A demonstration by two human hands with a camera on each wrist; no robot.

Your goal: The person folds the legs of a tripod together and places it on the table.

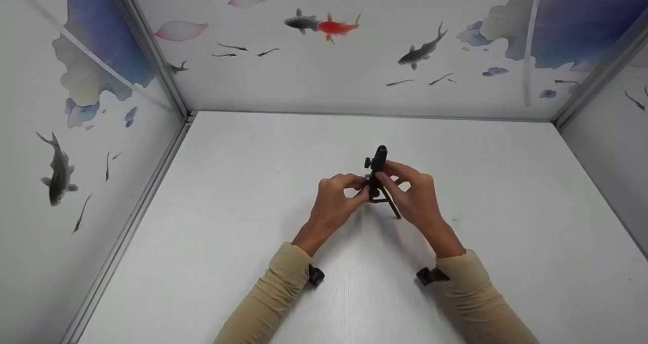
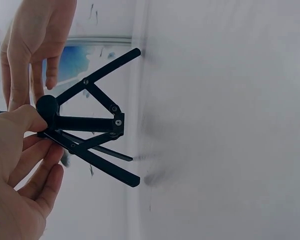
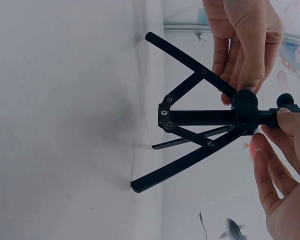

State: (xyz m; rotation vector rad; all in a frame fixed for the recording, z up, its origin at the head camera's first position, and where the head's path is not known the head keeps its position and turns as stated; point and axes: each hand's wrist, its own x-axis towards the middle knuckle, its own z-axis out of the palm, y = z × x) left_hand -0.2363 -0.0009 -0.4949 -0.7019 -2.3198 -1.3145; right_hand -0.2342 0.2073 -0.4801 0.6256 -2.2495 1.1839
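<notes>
A small black tripod (image 1: 378,159) stands upright between the two hands, its legs spread and their tips right at the white tabletop. Its centre post (image 2: 85,123) and hinged braces show in the left wrist view. The left hand (image 1: 331,202) pinches the collar by the round knob (image 3: 245,102), where the legs meet. Higher up, the right hand (image 1: 417,197) grips the post between thumb and fingers, just below a smaller knob (image 3: 285,100). The tripod's top is cut off in both wrist views.
The white table (image 1: 228,156) is enclosed by white panels (image 1: 324,80) printed with fish and lily pads, set in grey metal frames. A small black camera sits at each cuff, one of them the left wrist camera (image 1: 316,276).
</notes>
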